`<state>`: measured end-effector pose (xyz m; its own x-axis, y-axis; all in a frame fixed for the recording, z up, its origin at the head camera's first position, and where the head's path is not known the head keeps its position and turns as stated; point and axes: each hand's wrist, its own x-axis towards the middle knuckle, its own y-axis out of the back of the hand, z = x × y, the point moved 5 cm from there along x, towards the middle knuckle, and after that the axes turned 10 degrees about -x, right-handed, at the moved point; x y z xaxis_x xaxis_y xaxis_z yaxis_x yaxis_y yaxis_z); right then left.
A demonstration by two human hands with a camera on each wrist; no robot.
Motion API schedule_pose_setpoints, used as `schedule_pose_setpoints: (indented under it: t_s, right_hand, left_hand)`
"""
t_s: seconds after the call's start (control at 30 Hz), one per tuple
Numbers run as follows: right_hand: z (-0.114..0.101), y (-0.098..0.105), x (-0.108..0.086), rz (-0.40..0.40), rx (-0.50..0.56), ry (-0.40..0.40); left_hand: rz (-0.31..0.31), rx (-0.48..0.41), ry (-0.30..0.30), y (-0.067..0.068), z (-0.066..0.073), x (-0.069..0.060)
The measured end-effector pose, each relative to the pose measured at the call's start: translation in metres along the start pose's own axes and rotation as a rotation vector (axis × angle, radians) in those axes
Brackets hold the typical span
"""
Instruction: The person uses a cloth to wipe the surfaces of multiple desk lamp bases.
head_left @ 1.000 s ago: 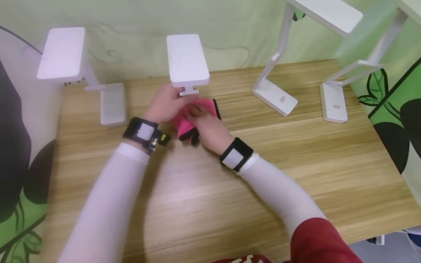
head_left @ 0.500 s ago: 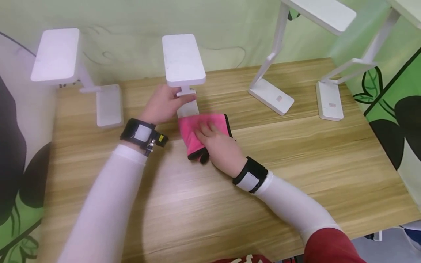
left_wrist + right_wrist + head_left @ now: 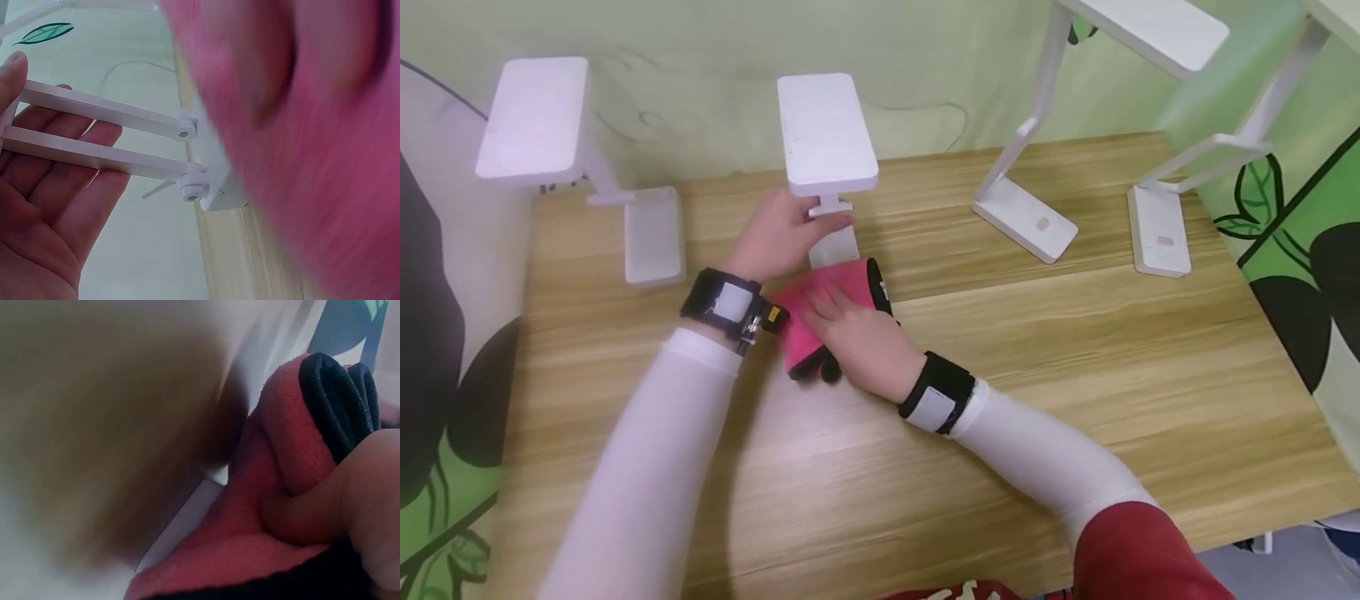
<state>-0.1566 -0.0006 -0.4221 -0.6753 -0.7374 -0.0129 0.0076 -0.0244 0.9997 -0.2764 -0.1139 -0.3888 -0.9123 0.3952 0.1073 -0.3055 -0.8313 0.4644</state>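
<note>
A white desk lamp (image 3: 827, 137) with a flat head stands near the back of the wooden table. My left hand (image 3: 778, 237) holds its folding arm, thumb in front and fingers behind; the left wrist view shows the arm's two parallel bars (image 3: 112, 156) lying across those fingers. A folded pink cloth (image 3: 799, 333) with black edging is under my right hand (image 3: 868, 346), at the front end of the lamp's white base (image 3: 835, 248). In the right wrist view my thumb (image 3: 306, 515) presses into the folds. The cloth hides the base's front part.
Another white lamp (image 3: 655, 237) stands to the left. Two more, a lamp (image 3: 1028, 221) and a lamp (image 3: 1159, 232) at the far right, have raised arms. A green patterned wall (image 3: 715, 100) closes off the back of the table (image 3: 1075, 350).
My right hand first drew the cloth from near the lamp's arm toward me and to the right, uncovering part of the base, then shifted left. My left hand keeps its hold on the lamp.
</note>
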Motion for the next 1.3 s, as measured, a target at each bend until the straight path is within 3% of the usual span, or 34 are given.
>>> schedule_pose_setpoints:
  t_s: [0.27, 0.4, 0.57, 0.8, 1.03, 1.3]
  right_hand:
    - [0.024, -0.002, 0.041, 0.003, 0.024, -0.054]
    - [0.043, -0.004, 0.044, 0.011, 0.041, -0.106]
    - [0.056, -0.005, 0.034, -0.007, 0.086, -0.135]
    - [0.067, -0.009, 0.009, -0.013, 0.131, -0.194]
    - [0.05, -0.009, -0.017, -0.001, 0.085, -0.165]
    - [0.025, 0.001, -0.035, -0.074, 0.079, -0.144]
  left_hand:
    - [0.0, -0.059, 0.027, -0.001, -0.001, -0.002]
    - [-0.022, -0.069, 0.021, -0.005, 0.002, 0.003]
    - [-0.022, -0.081, 0.01, -0.008, 0.002, 0.004]
    - [0.006, -0.085, 0.015, -0.002, -0.002, 0.002]
    - [0.018, -0.082, 0.044, 0.003, -0.003, -0.001]
    - [0.017, -0.046, 0.018, -0.003, 0.001, 0.003]
